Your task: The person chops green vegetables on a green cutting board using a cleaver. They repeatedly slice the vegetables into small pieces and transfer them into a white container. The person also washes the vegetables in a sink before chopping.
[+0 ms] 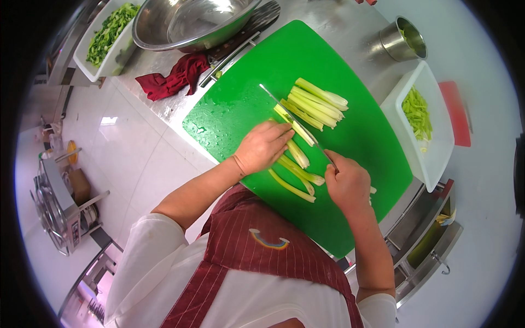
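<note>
My left hand [264,145] presses down on celery stalks [299,155] lying on a green cutting board [262,74], its fingertips close to the blade. In my right hand [349,180] is the handle of a knife [296,121], seen nearly edge-on. The blade lies along a pale stalk, pointing up and left; whether it has cut in, I cannot tell. Beyond the knife rests a bundle of celery lengths [316,104], white ends to the right. Thinner loose stalks [292,190] spread on the near side, partly under my left hand.
A white plastic tub [443,127] with cut celery [417,110] stands right of the board, below a steel pot [393,43]. At upper left are a large steel bowl [158,24], a dark red cloth [176,78], and another white tub [119,61] of chopped greens.
</note>
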A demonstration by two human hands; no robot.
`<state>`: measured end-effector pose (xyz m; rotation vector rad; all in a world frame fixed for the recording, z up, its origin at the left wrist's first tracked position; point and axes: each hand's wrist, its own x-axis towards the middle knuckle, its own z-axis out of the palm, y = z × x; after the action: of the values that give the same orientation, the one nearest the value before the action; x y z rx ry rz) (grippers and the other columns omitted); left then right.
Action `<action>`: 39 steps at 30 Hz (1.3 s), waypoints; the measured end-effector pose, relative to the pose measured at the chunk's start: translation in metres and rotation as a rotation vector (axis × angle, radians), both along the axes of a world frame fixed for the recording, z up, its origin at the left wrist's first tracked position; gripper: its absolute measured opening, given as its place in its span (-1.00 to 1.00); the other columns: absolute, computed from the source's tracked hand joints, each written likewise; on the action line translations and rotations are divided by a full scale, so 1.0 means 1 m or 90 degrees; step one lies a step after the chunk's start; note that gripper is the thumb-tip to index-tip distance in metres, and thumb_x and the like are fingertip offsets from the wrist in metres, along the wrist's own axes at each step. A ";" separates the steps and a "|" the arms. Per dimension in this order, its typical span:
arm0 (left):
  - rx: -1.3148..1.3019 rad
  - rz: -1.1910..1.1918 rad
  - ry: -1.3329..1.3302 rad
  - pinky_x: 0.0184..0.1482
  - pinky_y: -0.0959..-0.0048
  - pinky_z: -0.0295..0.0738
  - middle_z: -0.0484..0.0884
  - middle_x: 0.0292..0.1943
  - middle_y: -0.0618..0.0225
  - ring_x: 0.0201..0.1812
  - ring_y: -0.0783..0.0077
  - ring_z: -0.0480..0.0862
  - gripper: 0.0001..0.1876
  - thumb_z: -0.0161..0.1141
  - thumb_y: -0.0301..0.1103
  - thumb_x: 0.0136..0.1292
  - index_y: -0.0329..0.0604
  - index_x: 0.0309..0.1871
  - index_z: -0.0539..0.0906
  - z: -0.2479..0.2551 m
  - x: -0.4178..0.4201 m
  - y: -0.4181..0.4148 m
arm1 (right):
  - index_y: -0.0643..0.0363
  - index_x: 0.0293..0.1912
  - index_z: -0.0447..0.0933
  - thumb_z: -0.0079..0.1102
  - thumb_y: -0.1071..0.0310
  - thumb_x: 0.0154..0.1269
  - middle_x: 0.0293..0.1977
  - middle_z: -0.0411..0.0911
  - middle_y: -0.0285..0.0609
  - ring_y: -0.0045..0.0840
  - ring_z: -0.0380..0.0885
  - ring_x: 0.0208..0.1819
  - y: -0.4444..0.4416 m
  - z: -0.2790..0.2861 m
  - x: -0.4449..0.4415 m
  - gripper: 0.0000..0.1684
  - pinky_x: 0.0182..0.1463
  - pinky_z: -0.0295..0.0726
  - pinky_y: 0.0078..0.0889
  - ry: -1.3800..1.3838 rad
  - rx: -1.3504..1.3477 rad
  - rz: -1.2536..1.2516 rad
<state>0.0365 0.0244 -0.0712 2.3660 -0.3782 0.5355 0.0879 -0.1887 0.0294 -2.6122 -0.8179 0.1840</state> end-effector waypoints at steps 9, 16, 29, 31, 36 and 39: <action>0.030 -0.023 0.035 0.02 0.33 0.54 0.57 0.07 0.26 -0.04 0.23 0.58 -0.53 0.31 -0.45 -0.01 -0.29 0.06 0.61 -0.007 0.001 0.003 | 0.04 -0.12 0.64 0.11 0.39 0.13 -0.49 0.57 -0.06 -0.19 0.58 -0.45 0.004 -0.010 0.008 -0.71 -0.36 0.57 -0.15 0.039 -0.044 0.016; 0.036 -0.015 0.041 -0.01 0.36 0.55 0.58 -0.03 0.29 -0.06 0.24 0.57 -0.60 0.30 -0.44 0.03 -0.27 0.02 0.63 -0.008 0.002 0.000 | 0.05 -0.13 0.61 0.09 0.39 0.14 -0.50 0.56 -0.03 -0.14 0.58 -0.45 0.007 -0.012 0.011 -0.73 -0.34 0.58 -0.12 0.078 -0.116 0.042; 0.031 0.023 -0.024 -0.02 0.34 0.54 0.59 -0.10 0.28 -0.04 0.21 0.59 -0.66 0.23 -0.43 0.07 -0.19 -0.03 0.65 -0.004 -0.001 -0.001 | 0.04 -0.09 0.61 0.03 0.40 0.18 -0.41 0.61 -0.02 -0.13 0.61 -0.34 0.016 -0.008 0.009 -0.70 -0.24 0.58 -0.10 0.092 -0.061 -0.017; 0.025 0.000 -0.044 -0.06 0.31 0.55 0.61 -0.14 0.22 -0.08 0.16 0.61 -0.68 0.25 -0.49 0.00 -0.23 -0.10 0.67 -0.011 -0.006 0.005 | 0.05 -0.06 0.61 0.03 0.39 0.19 -0.39 0.61 -0.01 -0.13 0.61 -0.33 0.010 0.010 0.004 -0.68 -0.23 0.57 -0.10 0.117 -0.027 -0.037; 0.022 -0.013 -0.060 -0.11 0.30 0.57 0.63 -0.20 0.24 -0.14 0.17 0.63 -0.71 0.22 -0.51 -0.04 -0.22 -0.17 0.69 -0.016 -0.008 0.005 | 0.12 -0.06 0.62 0.05 0.37 0.20 -0.39 0.62 0.00 -0.13 0.60 -0.36 -0.004 0.015 -0.018 -0.68 -0.26 0.57 -0.10 0.157 -0.040 -0.038; 0.022 -0.007 -0.053 -0.12 0.32 0.56 0.61 -0.24 0.31 -0.15 0.22 0.63 -0.76 0.20 -0.47 0.02 -0.16 -0.19 0.69 -0.014 -0.007 0.004 | 0.13 -0.08 0.63 0.06 0.37 0.19 -0.41 0.61 0.00 -0.14 0.60 -0.38 -0.007 0.005 -0.029 -0.69 -0.28 0.57 -0.12 0.159 -0.048 -0.034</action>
<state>0.0295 0.0280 -0.0853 2.3783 -0.4416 0.6288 0.0585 -0.1955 0.0343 -2.6071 -0.6659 0.5227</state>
